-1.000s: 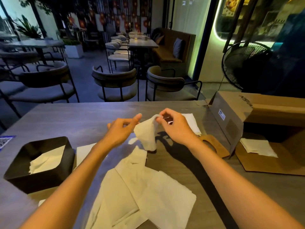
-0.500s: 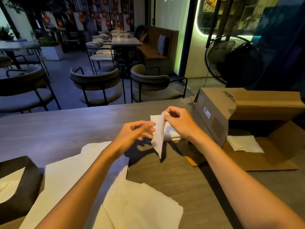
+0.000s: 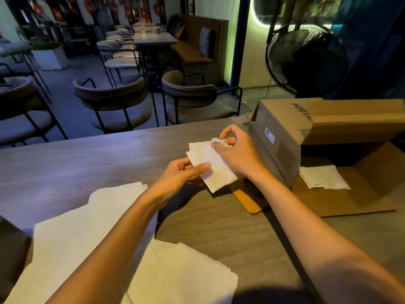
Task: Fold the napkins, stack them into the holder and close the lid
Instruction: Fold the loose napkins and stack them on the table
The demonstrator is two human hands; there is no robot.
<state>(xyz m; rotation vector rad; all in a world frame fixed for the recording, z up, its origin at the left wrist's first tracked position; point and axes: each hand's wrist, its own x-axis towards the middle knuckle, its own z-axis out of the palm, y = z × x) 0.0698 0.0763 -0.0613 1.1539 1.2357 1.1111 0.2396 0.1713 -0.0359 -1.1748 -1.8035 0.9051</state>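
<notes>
Folded napkin (image 3: 215, 170): I am holding it above the table (image 3: 87, 159), at twelve o'clock.
Left hand (image 3: 182, 174): pinching its near edge.
Right hand (image 3: 237, 153): pinching its far corner.
Unfolded napkins (image 3: 92, 229): lying at seven o'clock.

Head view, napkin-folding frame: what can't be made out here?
- Dark napkin holder: cut off by the left edge; contents and lid unseen.
- Small orange wooden piece on the grey wooden table: mostly hidden by the right forearm; what it is cannot be told.
- Folded white napkin: its near edge is covered by the left hand, its far corner by the right hand.
- Brown cardboard box: label print too small to read.
</notes>
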